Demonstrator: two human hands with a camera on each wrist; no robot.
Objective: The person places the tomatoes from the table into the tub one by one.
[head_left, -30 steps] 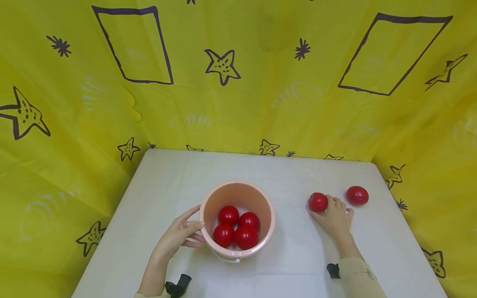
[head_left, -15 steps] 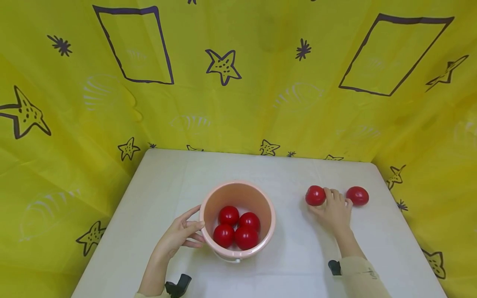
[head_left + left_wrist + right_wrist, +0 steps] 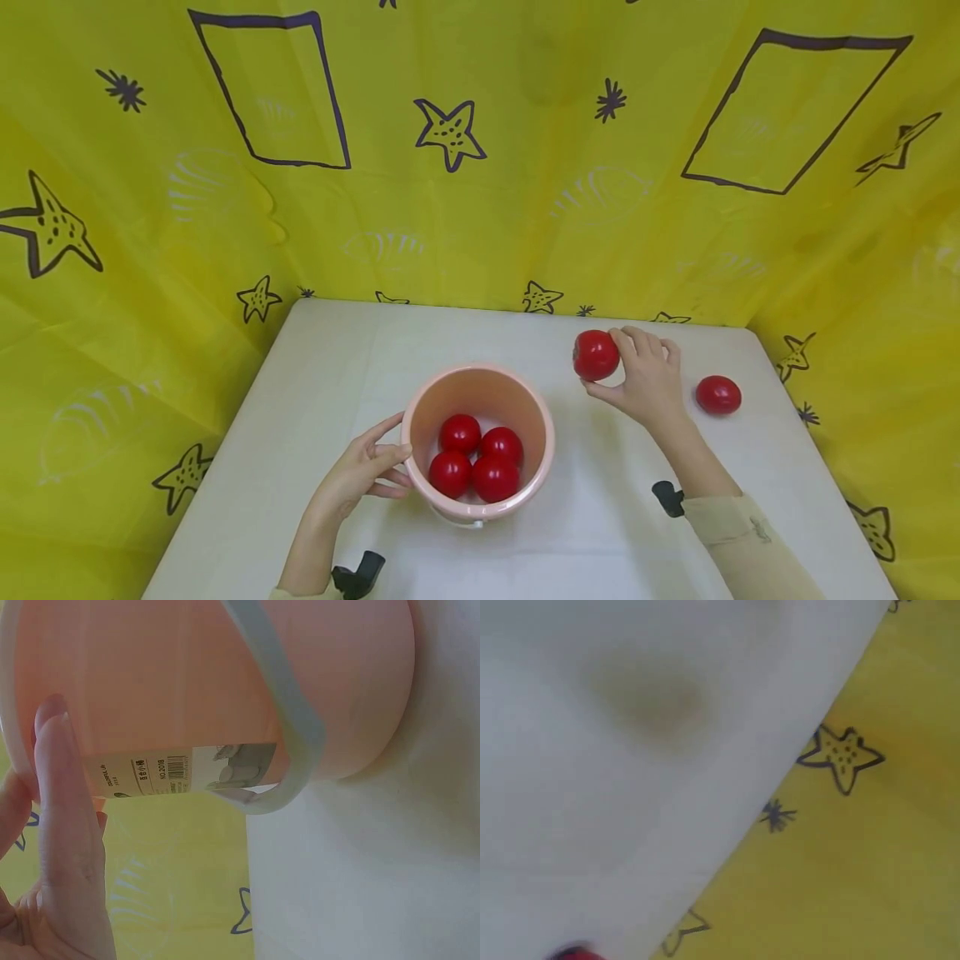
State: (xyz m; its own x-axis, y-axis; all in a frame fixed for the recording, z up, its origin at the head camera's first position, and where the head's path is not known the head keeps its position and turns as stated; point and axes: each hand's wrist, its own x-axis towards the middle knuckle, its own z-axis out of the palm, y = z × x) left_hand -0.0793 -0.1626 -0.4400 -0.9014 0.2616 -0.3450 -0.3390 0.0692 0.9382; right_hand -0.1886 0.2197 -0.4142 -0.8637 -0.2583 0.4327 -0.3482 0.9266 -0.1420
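Note:
In the head view, a pink bucket (image 3: 542,417) stands at the middle of the table with several glossy red tomatoes (image 3: 497,477) inside. My left hand (image 3: 358,471) holds its left rim, thumb on the edge and other fingers against the outer wall. The left wrist view shows that wall with a label (image 3: 180,771) and a pale handle (image 3: 296,712). Up and right of the bucket, my right hand (image 3: 647,375) grips another tomato (image 3: 597,356) between thumb and fingers, above the table. One more tomato (image 3: 718,394) lies at the far right.
The white table (image 3: 337,350) is bordered by yellow patterned curtain (image 3: 480,208) at the back and sides. A black device (image 3: 360,575) sits at each wrist. A red patch at the right wrist view's bottom edge cannot be identified.
My right hand has lifted the tomato from the table and carried it left and away from the other one at far right. The left hand and bucket stay put.

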